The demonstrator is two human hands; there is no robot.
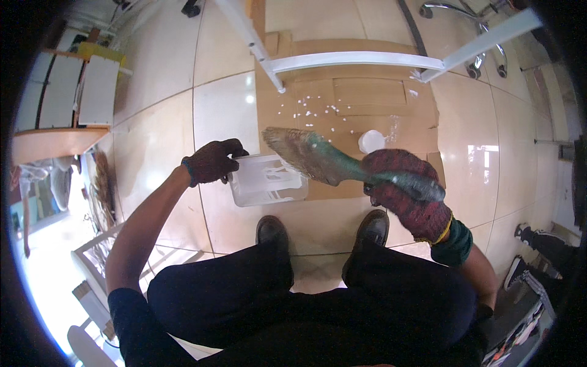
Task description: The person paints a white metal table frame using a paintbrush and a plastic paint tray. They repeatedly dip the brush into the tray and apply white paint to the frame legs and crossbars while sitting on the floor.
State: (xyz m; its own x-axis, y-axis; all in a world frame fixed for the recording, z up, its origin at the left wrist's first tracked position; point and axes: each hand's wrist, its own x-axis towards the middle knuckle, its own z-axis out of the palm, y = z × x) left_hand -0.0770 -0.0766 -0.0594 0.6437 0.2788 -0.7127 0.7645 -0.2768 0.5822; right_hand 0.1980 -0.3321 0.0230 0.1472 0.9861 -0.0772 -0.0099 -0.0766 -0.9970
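Note:
My left hand (214, 163), in a dark knitted glove, pinches the left rim of a translucent plastic tub (247, 188). White streaks that look like paint mark the inside of the tub. Wrapped round the handle of a hand brush (327, 158) is my right hand (416, 205), in a dark red and black glove. The brush is green with brown, worn bristles that point left. Its head passes over the tub's right side and hides part of it; whether they touch I cannot tell. A small white round object (372, 142) lies just beyond the brush.
Flattened cardboard (293, 92) covers the tiles ahead, scattered with white specks. A white metal frame (361, 59) stands over it. Wheeled chair legs (477, 37) are at far right, another person's feet (516, 269) at right. Cabinet drawers (61, 92) stand at left, my shoes (272, 232) below.

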